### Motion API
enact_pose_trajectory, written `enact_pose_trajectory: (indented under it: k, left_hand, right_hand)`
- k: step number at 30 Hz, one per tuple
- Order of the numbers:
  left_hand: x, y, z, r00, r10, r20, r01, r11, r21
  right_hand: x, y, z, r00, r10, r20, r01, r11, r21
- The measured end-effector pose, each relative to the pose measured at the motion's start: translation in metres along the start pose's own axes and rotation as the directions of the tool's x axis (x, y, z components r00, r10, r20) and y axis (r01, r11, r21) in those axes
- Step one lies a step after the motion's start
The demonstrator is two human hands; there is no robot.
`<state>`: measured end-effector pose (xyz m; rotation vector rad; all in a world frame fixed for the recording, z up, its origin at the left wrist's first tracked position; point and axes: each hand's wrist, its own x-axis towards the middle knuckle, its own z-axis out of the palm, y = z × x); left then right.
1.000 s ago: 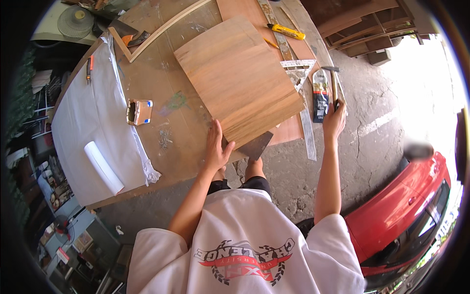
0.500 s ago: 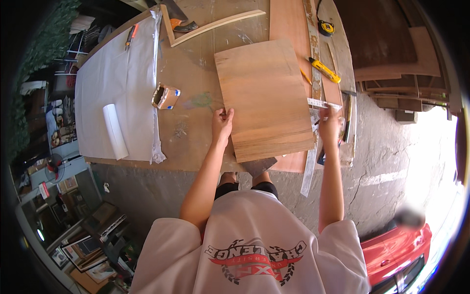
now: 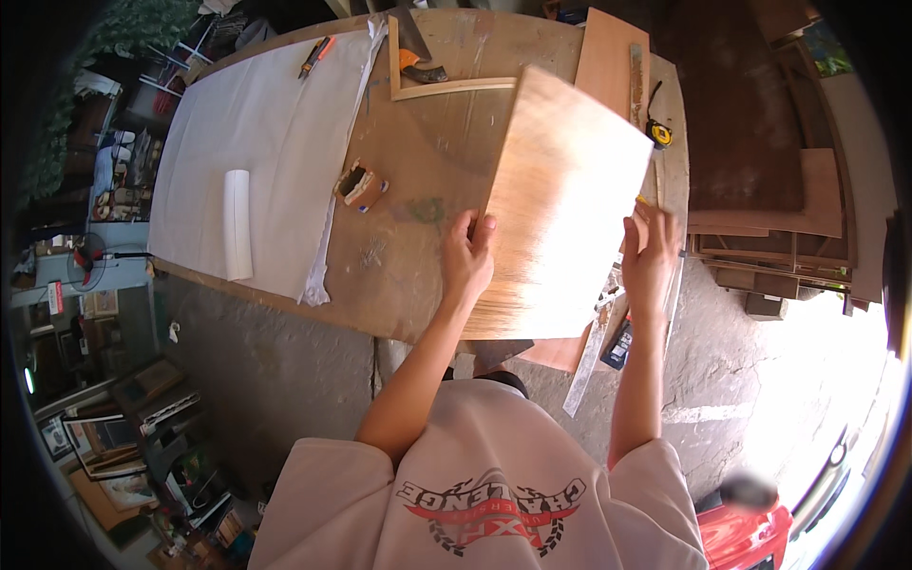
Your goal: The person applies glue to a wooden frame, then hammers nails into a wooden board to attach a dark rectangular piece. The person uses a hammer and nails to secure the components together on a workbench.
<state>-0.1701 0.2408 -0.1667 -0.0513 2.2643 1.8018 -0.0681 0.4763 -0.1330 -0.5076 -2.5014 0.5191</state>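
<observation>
My left hand point(image 3: 470, 255) grips the left edge of a thin plywood panel point(image 3: 560, 204), thumb on top. The panel is tilted up off the workbench point(image 3: 408, 228), and light glares on its face. At the panel's right edge is my right hand point(image 3: 652, 249), fingers bent and apart, with nothing visible in them; whether it touches the panel I cannot tell. A bit of yellow shows by its fingertips. Below that hand a clear straightedge point(image 3: 581, 375) sticks out over the bench's near edge, beside a small dark blue item point(image 3: 617, 346).
A white sheet point(image 3: 261, 123) covers the bench's left side, bearing a white roll point(image 3: 237, 224) and an orange utility knife point(image 3: 315, 57). Towards the middle stands a small cardboard box point(image 3: 361, 187). Farther back are a handsaw point(image 3: 418, 68), a wooden frame corner point(image 3: 456, 88) and a tape measure point(image 3: 657, 133).
The panel has been tilted up and shifted right, my left hand moving with it. My right hand no longer shows the white ruler it held and has come to the panel's right edge.
</observation>
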Motion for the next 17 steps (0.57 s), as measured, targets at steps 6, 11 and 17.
enact_pose_trajectory:
  k: [6,11,17]
  left_hand:
    - [-0.016,0.188,-0.044,0.672,0.678,0.298,-0.740,0.630,0.236]
    - [-0.031,0.272,-0.059,0.193,0.814,0.548,-0.958,0.036,0.285]
    - [-0.022,0.268,-0.055,-0.026,0.591,0.806,-0.888,-0.385,0.254]
  right_hand:
    - [0.079,-0.126,-0.160,0.851,-0.518,-0.086,0.430,0.781,-0.454]
    - [0.068,-0.154,-0.203,0.914,-0.389,0.119,0.406,0.856,-0.320]
    - [0.023,-0.116,-0.155,0.935,-0.320,0.153,0.306,0.946,0.105]
